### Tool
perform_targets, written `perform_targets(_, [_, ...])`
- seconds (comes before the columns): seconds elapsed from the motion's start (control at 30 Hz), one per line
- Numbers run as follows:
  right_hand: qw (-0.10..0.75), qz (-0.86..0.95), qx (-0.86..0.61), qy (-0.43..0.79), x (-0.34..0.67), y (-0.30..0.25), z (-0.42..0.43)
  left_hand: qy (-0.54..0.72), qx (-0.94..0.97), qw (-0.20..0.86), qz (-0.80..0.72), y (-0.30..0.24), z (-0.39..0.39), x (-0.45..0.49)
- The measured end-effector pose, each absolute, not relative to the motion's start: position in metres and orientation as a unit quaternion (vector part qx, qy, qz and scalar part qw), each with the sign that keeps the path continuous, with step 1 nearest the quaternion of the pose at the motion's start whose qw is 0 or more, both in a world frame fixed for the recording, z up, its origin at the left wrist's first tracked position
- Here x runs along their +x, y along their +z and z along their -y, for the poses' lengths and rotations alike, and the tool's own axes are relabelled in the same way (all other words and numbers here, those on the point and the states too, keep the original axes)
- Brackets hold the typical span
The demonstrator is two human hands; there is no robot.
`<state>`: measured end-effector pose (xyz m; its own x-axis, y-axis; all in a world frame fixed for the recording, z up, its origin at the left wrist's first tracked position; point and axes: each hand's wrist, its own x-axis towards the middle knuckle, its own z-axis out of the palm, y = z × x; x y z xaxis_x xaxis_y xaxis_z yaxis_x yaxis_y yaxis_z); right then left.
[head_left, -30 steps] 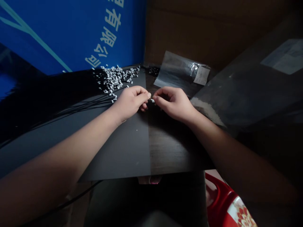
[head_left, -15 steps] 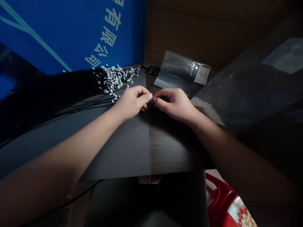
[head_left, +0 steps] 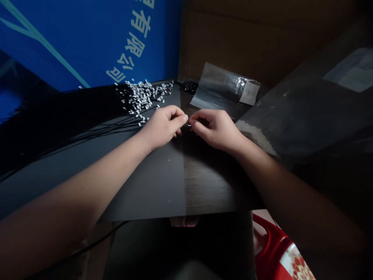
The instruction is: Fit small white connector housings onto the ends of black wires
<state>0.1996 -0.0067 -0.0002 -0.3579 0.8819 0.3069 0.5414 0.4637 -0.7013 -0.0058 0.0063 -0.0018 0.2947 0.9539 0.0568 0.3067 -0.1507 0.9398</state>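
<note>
My left hand [head_left: 163,127] and my right hand [head_left: 218,127] nearly meet over the table's middle. Both are closed in a pinch, thumb against forefinger. A tiny pale piece shows at the right fingertips; it is too small to name. What the left fingers pinch is hidden. Beside and behind my left hand lies a big bundle of thin black cables [head_left: 72,105], whose ends carry small white connectors [head_left: 142,95]. Some cables run close to my left wrist.
Behind the hands lie a clear plastic bag [head_left: 217,87] with a white label and small dark pieces [head_left: 190,88]. A large clear bag [head_left: 291,120] at the right has pale contents. A blue printed panel [head_left: 87,35] and a brown board [head_left: 247,35] stand behind. A red handled item [head_left: 272,237] is below right.
My right fingertips have drawn slightly away from the left ones, and a tiny pale piece now shows at them. The left hand keeps its pinch.
</note>
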Motion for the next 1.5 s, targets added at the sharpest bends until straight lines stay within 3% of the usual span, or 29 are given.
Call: perform_targets(1.5, [0.338,0.807,-0.445,0.189,0.1957,-0.0041,0.0076,0.364,0.652,0.441,-0.499,0.0003,-0.0027,-0.0012])
